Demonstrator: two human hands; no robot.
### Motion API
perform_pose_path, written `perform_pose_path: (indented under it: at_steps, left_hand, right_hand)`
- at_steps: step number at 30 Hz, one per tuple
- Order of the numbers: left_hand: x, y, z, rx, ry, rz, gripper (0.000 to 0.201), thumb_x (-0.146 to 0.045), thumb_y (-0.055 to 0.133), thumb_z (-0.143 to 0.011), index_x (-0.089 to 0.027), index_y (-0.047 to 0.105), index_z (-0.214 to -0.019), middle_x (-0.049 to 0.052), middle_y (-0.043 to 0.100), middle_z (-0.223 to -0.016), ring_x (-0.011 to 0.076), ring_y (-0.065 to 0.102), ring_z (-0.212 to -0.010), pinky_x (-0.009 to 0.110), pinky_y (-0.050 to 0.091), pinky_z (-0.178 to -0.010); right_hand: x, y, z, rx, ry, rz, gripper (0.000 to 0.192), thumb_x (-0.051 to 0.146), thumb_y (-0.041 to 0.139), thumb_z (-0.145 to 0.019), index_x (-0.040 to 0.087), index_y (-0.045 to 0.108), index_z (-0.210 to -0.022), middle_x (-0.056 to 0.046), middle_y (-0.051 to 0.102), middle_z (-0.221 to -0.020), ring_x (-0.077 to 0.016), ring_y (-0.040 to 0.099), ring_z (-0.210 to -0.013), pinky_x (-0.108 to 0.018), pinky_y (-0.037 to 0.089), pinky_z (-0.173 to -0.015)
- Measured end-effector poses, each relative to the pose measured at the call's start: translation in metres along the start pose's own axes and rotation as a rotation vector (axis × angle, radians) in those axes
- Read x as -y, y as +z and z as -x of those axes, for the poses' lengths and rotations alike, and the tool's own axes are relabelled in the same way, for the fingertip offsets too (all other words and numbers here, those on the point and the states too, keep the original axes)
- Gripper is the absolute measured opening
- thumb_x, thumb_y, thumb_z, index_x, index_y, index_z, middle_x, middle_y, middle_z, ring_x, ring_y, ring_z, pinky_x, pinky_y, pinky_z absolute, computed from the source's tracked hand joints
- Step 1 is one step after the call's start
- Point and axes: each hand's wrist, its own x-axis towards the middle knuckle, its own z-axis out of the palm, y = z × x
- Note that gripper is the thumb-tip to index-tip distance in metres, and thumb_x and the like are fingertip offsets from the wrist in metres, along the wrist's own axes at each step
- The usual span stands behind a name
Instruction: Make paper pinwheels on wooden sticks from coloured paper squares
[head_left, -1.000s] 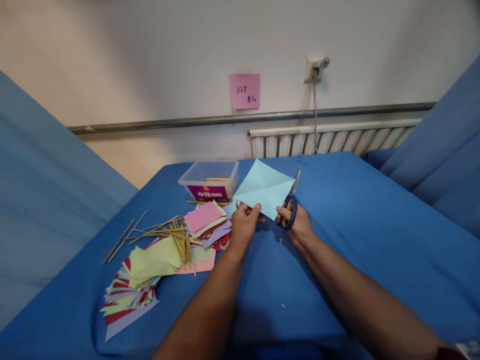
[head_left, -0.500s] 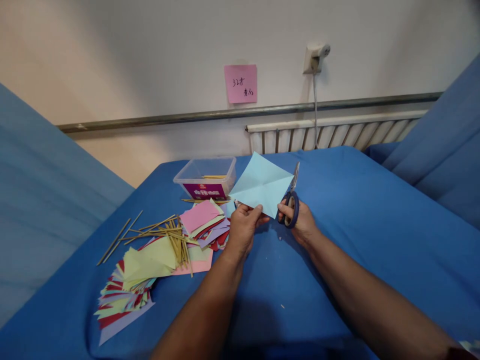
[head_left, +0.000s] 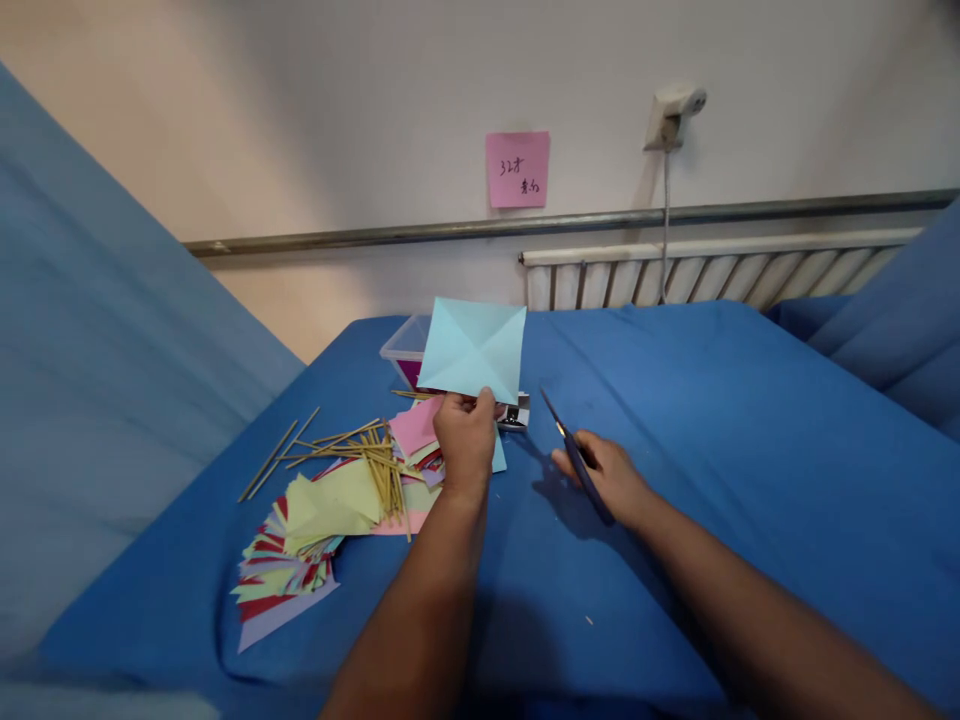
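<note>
Left hand (head_left: 465, 432) pinches pale-blue creased paper square (head_left: 474, 348) upright; right hand (head_left: 609, 478) grips closed scissors (head_left: 576, 462).

Left hand (head_left: 465, 435) raised pinching, right hand (head_left: 604, 478) lowered, clenched.

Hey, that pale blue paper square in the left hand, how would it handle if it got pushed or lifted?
The light blue paper square probably weighs almost nothing: the left hand pinches only its lower edge, yet it stands upright. Its visible diagonal creases likely stiffen it somewhat. Being a thin sheet, it would probably bend or crumple if pushed.
</note>
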Motion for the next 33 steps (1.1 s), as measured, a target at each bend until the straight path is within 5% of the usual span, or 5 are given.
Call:
perform_pose_path:
  at_steps: [7, 20, 33]
  left_hand:
    - [-0.003, -0.004, 0.002, 0.035, 0.082, 0.102, 0.029, -0.035, 0.067, -0.068, -0.011, 0.065, -0.084, 0.003, 0.067, -0.068, 0.0176, 0.067, -0.06, 0.031, 0.057, -0.06]
    - [-0.01, -0.002, 0.013, 0.091, -0.078, 0.247, 0.025, -0.029, 0.07, -0.065, -0.01, 0.062, -0.079, 0.003, 0.065, -0.066, 0.0153, 0.064, -0.057, 0.033, 0.058, -0.062]
    - [-0.012, -0.002, 0.012, 0.09, -0.079, 0.211, 0.024, -0.029, 0.07, -0.064, -0.01, 0.062, -0.078, 0.002, 0.063, -0.065, 0.0134, 0.062, -0.054, 0.032, 0.057, -0.059]
  right_hand:
    - [0.008, 0.0, 0.007, 0.092, -0.006, 0.186, 0.037, 0.056, 0.056, -0.078, 0.02, 0.053, -0.068, 0.003, 0.055, -0.058, -0.013, 0.048, -0.054, -0.024, 0.029, -0.05]
    - [0.006, 0.008, 0.007, 0.279, 0.177, -0.265, 0.037, 0.052, 0.056, -0.08, 0.018, 0.053, -0.064, 0.003, 0.051, -0.046, -0.0091, 0.045, -0.041, -0.022, 0.033, -0.043]
    - [-0.008, 0.014, 0.004, 0.344, 0.196, -0.407, 0.039, 0.055, 0.057, -0.079, 0.017, 0.055, -0.069, 0.002, 0.058, -0.057, -0.0082, 0.05, -0.043, -0.02, 0.035, -0.041]
